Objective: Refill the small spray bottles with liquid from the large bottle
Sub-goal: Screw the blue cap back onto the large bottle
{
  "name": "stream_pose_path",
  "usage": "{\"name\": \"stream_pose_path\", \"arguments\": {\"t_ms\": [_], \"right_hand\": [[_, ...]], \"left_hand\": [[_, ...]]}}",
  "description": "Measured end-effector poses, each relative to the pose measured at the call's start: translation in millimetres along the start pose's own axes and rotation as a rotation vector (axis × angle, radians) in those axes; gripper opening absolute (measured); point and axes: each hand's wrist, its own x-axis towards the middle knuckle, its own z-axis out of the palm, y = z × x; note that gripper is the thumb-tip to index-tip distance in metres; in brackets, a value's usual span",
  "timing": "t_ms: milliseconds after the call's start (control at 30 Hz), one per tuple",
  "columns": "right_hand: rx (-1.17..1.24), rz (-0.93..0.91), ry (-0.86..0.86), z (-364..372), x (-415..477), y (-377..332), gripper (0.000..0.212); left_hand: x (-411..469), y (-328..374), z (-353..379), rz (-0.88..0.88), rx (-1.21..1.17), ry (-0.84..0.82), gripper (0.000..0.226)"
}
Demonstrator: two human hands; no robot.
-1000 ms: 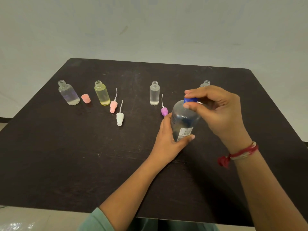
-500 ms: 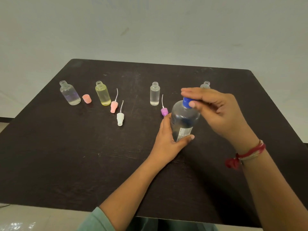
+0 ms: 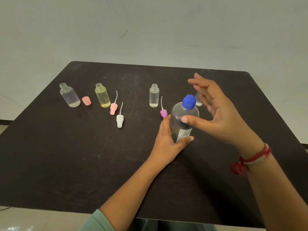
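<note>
My left hand (image 3: 168, 140) grips the large clear bottle (image 3: 183, 117), which stands on the dark table (image 3: 66, 155) with its blue cap (image 3: 189, 101) on. My right hand (image 3: 216, 112) hovers just right of the cap, fingers spread and holding nothing. Several small uncapped bottles stand in a row behind: a clear one (image 3: 69, 95) at far left, a yellow one (image 3: 102, 95), a clear one (image 3: 154, 95) in the middle, and one (image 3: 198, 100) mostly hidden behind my right hand.
Loose spray tops lie between the bottles: a pink cap (image 3: 86, 100), a pink sprayer (image 3: 113, 108), a white sprayer (image 3: 120, 120) and a purple sprayer (image 3: 163, 112) beside my left hand. A pale wall rises behind the table.
My right hand has let go of the blue cap and opened, drawing back to the right. The left hand keeps its grip on the large bottle.
</note>
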Motion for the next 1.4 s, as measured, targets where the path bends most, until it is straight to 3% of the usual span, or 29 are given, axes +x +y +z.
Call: {"name": "stream_pose_path", "arguments": {"t_ms": [100,167,300,367,467,567,667,733,833,967,1100,1200,1400], "right_hand": [[-0.079,-0.056,-0.091,-3,6,0,0.042],[-0.155,-0.108,-0.03,-2,10,2,0.035],[0.025,-0.018,0.135,2,14,4,0.029],[-0.024,-0.017,0.257,10,15,3,0.027],[-0.194,-0.024,0.292,20,12,2,0.042],[-0.055,0.033,0.12,18,-1,5,0.075],[0.045,-0.001,0.067,9,-6,7,0.058],[-0.033,-0.068,0.113,5,-1,10,0.042],[0.067,-0.045,0.231,7,5,9,0.036],[0.024,0.003,0.306,21,4,8,0.042],[0.174,0.016,0.128,23,-6,8,0.07],[0.093,-0.054,0.13,21,-7,10,0.047],[0.122,-0.031,0.359,24,3,11,0.037]], "left_hand": [[0,-1,0,-0.012,-0.01,-0.001,0.074],[0,0,-1,-0.021,-0.008,-0.009,0.073],[0,0,-3,-0.029,0.001,-0.017,0.073],[0,0,-3,-0.032,0.001,-0.018,0.074],[0,0,-3,-0.027,0.005,-0.023,0.073],[-1,0,-3,-0.014,0.004,-0.014,0.069],[0,-1,-3,-0.024,-0.014,-0.022,0.073],[0,0,-2,-0.031,-0.015,-0.024,0.074],[0,1,-2,-0.027,-0.01,-0.014,0.074],[0,1,-2,-0.021,-0.011,-0.014,0.073],[0,0,-1,-0.005,-0.008,-0.013,0.071],[0,0,-2,-0.013,-0.024,-0.015,0.072],[0,1,-3,-0.011,-0.013,-0.018,0.073]]}}
